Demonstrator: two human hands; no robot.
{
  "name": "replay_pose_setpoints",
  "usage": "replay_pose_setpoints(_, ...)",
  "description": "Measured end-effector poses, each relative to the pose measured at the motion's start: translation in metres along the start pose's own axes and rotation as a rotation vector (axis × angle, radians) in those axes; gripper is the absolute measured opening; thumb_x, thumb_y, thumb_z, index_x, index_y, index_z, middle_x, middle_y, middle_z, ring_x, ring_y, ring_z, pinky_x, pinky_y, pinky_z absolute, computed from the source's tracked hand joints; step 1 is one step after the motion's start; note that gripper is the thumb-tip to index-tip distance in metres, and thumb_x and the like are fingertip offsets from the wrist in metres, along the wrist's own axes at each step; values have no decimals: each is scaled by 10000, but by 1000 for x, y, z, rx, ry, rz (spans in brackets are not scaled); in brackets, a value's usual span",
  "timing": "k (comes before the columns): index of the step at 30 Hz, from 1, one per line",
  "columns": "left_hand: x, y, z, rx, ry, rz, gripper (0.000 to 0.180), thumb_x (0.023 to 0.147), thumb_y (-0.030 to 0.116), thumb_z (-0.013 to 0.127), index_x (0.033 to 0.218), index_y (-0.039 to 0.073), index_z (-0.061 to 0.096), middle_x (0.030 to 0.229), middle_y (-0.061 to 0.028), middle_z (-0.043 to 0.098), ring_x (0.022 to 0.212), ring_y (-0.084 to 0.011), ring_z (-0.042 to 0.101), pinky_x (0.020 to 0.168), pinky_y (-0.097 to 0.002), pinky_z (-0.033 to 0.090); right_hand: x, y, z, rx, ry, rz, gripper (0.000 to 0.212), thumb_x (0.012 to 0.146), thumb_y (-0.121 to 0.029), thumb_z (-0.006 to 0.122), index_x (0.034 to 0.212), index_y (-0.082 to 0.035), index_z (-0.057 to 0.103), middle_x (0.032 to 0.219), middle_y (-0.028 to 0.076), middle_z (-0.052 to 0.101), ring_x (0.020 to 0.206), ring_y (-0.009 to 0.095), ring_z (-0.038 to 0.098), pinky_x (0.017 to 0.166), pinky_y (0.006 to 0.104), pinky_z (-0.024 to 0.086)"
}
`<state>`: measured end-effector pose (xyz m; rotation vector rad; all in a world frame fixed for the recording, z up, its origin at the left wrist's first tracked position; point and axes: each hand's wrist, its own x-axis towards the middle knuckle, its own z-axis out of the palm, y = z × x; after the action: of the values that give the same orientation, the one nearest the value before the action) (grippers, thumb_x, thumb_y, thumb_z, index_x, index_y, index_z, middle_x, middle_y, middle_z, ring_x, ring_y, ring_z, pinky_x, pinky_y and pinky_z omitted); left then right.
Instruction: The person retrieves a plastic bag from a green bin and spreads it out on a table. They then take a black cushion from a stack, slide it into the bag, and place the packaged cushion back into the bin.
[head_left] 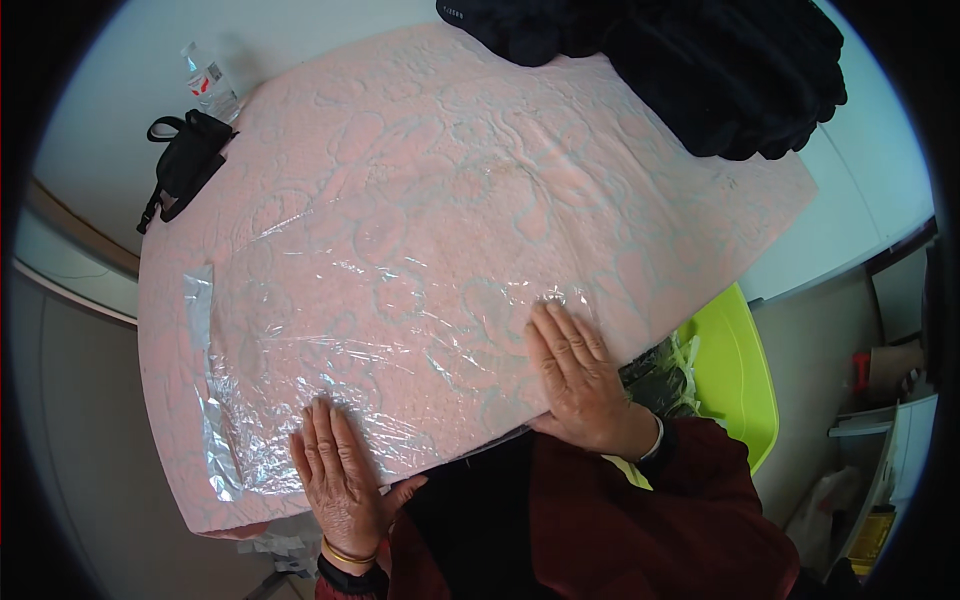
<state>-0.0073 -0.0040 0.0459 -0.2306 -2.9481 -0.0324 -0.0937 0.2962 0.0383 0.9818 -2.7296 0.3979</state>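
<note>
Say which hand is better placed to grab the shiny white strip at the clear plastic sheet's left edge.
Left hand, probably: it lies on the clear plastic sheet, nearer the shiny white strip. The right hand rests much farther right.

The palms of the left hand (pixel 340 485) and the right hand (pixel 578 380) are hidden from view. The right edge of the clear, glossy plastic film (pixel 290 335) cannot be traced over the pink, pale-patterned quilted cloth (pixel 390 130), which covers part of the lime-green plastic tub (pixel 748 375); its dark contents (pixel 655 383) are unclear. The picture's top edge cuts off the black, fluffy fabric pile (pixel 725 80) at far right. Print on the clear plastic bottle (pixel 210 88) at far left is too small to read.
</note>
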Motion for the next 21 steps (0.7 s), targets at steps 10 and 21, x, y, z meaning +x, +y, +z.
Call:
replay_pose_setpoints(10,-17,-26,-9,-52,-3,-14,785,931,615,520,1438,17,483,1518,-255,385,1416,-418,364,1166,-561,232,-17,-4,-31,101,82,-75,766,738,-256,787,1385,29,492,1501,241,412,1448,399,328,1171,563,235)
replay_pose_setpoints(21,-8,8,-10,-202,96,-60,513,914,301,645,1345,31,576,1440,-212,486,1297,-390,468,1073,-524,336,14,-64,4,299,136,-313,693,823,-242,748,1403,25,479,1512,203,403,1450,386,328,1163,564,259)
